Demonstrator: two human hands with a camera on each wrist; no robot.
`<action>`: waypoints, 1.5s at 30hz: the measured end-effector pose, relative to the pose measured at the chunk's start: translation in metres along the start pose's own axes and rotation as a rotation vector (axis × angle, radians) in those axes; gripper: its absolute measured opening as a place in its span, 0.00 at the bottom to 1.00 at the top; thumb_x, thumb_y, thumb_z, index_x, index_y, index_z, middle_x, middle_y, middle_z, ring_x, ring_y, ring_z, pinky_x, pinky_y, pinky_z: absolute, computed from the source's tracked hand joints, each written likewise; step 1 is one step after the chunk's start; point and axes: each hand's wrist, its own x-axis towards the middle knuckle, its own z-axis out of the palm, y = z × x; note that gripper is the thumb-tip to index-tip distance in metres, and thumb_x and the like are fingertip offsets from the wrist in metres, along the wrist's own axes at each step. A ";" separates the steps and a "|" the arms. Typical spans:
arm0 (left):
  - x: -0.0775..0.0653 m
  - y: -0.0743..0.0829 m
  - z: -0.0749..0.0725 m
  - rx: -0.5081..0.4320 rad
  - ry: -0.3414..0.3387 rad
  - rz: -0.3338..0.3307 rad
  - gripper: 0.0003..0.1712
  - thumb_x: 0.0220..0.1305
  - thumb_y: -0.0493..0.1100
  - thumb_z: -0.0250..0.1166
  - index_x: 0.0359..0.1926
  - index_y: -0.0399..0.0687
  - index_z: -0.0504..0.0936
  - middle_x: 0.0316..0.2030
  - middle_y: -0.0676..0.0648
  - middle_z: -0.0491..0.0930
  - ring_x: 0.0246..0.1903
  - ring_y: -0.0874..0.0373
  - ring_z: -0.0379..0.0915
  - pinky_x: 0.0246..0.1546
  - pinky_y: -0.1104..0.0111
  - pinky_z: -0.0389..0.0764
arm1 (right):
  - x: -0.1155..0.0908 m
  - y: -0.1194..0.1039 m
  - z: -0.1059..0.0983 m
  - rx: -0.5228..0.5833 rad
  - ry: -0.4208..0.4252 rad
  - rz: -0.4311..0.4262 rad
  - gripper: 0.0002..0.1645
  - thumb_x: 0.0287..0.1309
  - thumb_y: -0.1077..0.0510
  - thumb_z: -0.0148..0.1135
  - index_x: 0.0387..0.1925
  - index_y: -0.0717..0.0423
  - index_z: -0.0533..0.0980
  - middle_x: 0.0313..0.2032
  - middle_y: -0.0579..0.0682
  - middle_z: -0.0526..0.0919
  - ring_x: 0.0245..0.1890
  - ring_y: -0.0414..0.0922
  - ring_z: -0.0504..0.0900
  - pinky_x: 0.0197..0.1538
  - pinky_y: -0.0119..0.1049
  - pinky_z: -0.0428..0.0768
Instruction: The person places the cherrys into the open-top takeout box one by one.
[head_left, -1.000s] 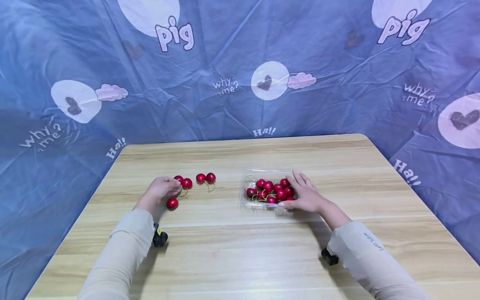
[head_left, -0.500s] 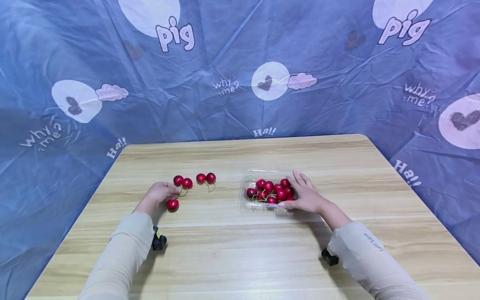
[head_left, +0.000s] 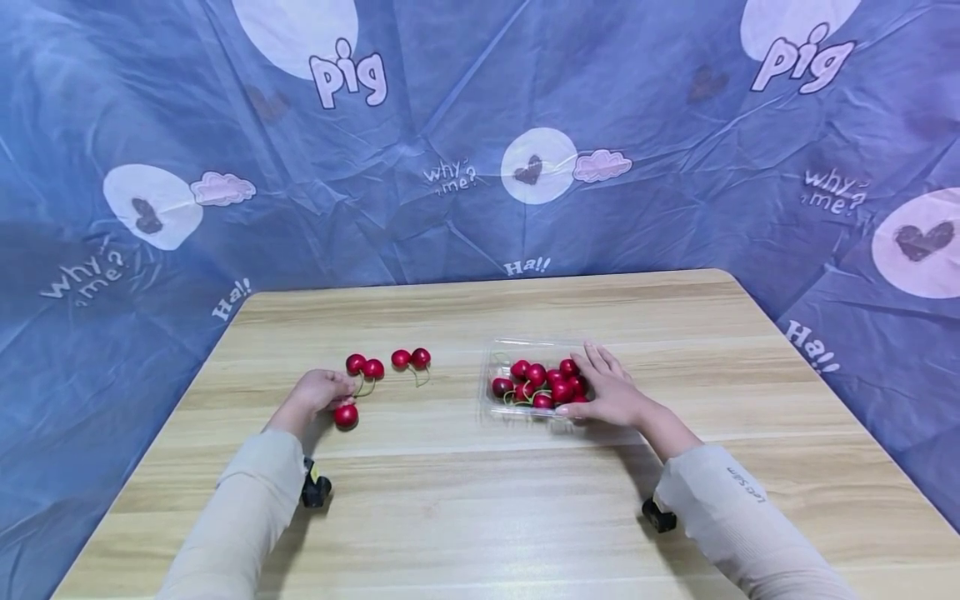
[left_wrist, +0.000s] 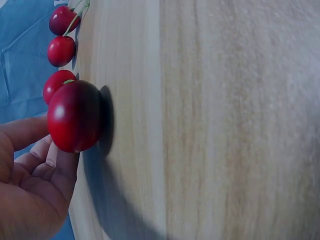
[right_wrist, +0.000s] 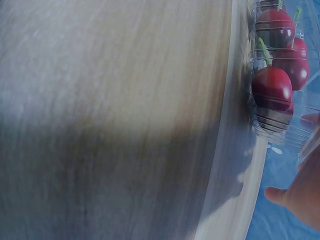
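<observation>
In the head view my left hand (head_left: pixel 318 393) is low over the left side of the table, its fingertips pinching a red cherry (head_left: pixel 346 416). The left wrist view shows this cherry (left_wrist: pixel 75 117) large, with finger parts hidden behind it. Just beyond lies a joined pair of cherries (head_left: pixel 372 368) with green stems. My right hand (head_left: pixel 611 396) holds the right end of a clear plastic box (head_left: pixel 491 407), thumb along the near rim and fingers over the far side. Several cherries (head_left: pixel 537 375) lie inside the box, some partly hidden by the hand.
Another stemmed pair of cherries (head_left: pixel 411 359) lies between the left hand and the box. Everything rests on a wood-grain table (head_left: pixel 465 500). Behind its far edge hangs a blue printed cloth (head_left: pixel 420 217).
My left hand has moved slightly toward me from the joined pair to the single cherry, which has shifted a little nearer. The right hand and the box stay put.
</observation>
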 end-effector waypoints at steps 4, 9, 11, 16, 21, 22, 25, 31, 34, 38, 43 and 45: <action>-0.002 -0.001 -0.001 -0.020 -0.013 -0.003 0.12 0.59 0.29 0.49 0.42 0.22 0.67 0.25 0.46 0.76 0.22 0.63 0.73 0.26 0.76 0.77 | -0.001 0.000 -0.001 -0.002 0.004 0.002 0.59 0.37 0.30 0.58 0.63 0.61 0.49 0.64 0.63 0.39 0.61 0.59 0.35 0.56 0.64 0.41; -0.004 0.001 0.000 -0.027 -0.022 0.007 0.13 0.59 0.30 0.49 0.43 0.21 0.66 0.25 0.45 0.77 0.23 0.62 0.74 0.27 0.76 0.78 | -0.002 -0.001 -0.001 -0.003 0.003 0.001 0.59 0.37 0.31 0.58 0.63 0.62 0.49 0.64 0.63 0.39 0.61 0.60 0.35 0.56 0.64 0.41; -0.006 0.004 0.001 -0.015 -0.025 0.018 0.13 0.60 0.31 0.49 0.43 0.21 0.67 0.26 0.44 0.77 0.24 0.63 0.74 0.27 0.75 0.78 | -0.002 -0.002 0.000 0.000 0.001 0.000 0.59 0.37 0.31 0.58 0.63 0.62 0.49 0.63 0.63 0.39 0.61 0.60 0.35 0.56 0.64 0.41; -0.009 0.012 0.007 -0.019 -0.042 0.051 0.14 0.60 0.33 0.51 0.43 0.23 0.67 0.30 0.39 0.77 0.26 0.62 0.74 0.30 0.74 0.78 | -0.002 -0.001 0.000 -0.001 0.006 0.005 0.59 0.37 0.31 0.58 0.63 0.62 0.50 0.63 0.63 0.40 0.61 0.60 0.35 0.56 0.64 0.41; -0.009 0.020 0.017 -0.075 -0.065 0.077 0.16 0.59 0.33 0.53 0.44 0.23 0.67 0.31 0.39 0.77 0.27 0.61 0.74 0.31 0.74 0.78 | -0.002 -0.001 -0.001 0.000 0.006 0.009 0.59 0.37 0.31 0.58 0.63 0.62 0.49 0.64 0.63 0.39 0.61 0.60 0.35 0.56 0.64 0.41; -0.009 0.022 0.020 -0.091 -0.067 0.081 0.15 0.59 0.33 0.53 0.44 0.23 0.67 0.31 0.40 0.77 0.27 0.61 0.74 0.31 0.74 0.78 | -0.002 -0.001 0.000 0.000 0.004 0.010 0.60 0.37 0.31 0.58 0.63 0.62 0.49 0.64 0.63 0.39 0.61 0.60 0.35 0.56 0.64 0.41; -0.008 0.027 0.026 -0.117 -0.081 0.096 0.16 0.59 0.32 0.52 0.45 0.22 0.66 0.33 0.39 0.76 0.30 0.59 0.75 0.31 0.74 0.78 | -0.002 -0.002 0.000 0.001 0.000 0.015 0.60 0.37 0.31 0.58 0.63 0.61 0.49 0.63 0.63 0.39 0.61 0.60 0.35 0.56 0.64 0.41; -0.006 0.040 0.040 -0.212 -0.091 0.087 0.17 0.59 0.31 0.52 0.48 0.22 0.64 0.40 0.33 0.73 0.31 0.58 0.75 0.36 0.71 0.78 | -0.002 -0.003 0.000 0.002 0.003 0.015 0.59 0.37 0.30 0.58 0.63 0.62 0.49 0.63 0.63 0.39 0.61 0.60 0.36 0.56 0.64 0.41; -0.006 0.048 0.048 -0.276 -0.101 0.093 0.16 0.58 0.30 0.52 0.46 0.22 0.65 0.37 0.35 0.74 0.29 0.59 0.75 0.36 0.71 0.78 | -0.002 -0.003 0.000 0.000 0.001 0.013 0.59 0.37 0.31 0.58 0.63 0.61 0.49 0.63 0.63 0.39 0.61 0.60 0.36 0.56 0.64 0.41; -0.005 0.058 0.058 -0.325 -0.127 0.119 0.17 0.57 0.28 0.52 0.46 0.21 0.64 0.31 0.40 0.77 0.27 0.60 0.76 0.33 0.73 0.78 | -0.001 -0.003 0.000 0.001 0.004 0.010 0.60 0.36 0.30 0.58 0.63 0.62 0.49 0.63 0.63 0.39 0.61 0.60 0.36 0.56 0.64 0.41; -0.002 0.068 0.072 -0.370 -0.153 0.139 0.14 0.57 0.28 0.52 0.44 0.22 0.66 0.31 0.40 0.76 0.28 0.59 0.76 0.32 0.74 0.78 | -0.002 -0.003 0.000 0.006 0.008 0.008 0.60 0.36 0.31 0.58 0.63 0.62 0.50 0.63 0.63 0.40 0.61 0.61 0.36 0.56 0.64 0.41; -0.002 0.072 0.078 -0.394 -0.159 0.148 0.12 0.57 0.27 0.52 0.42 0.24 0.67 0.30 0.41 0.76 0.29 0.58 0.76 0.34 0.72 0.78 | -0.002 -0.003 0.000 0.010 0.007 0.009 0.59 0.37 0.31 0.58 0.63 0.62 0.50 0.63 0.63 0.39 0.61 0.61 0.36 0.56 0.64 0.41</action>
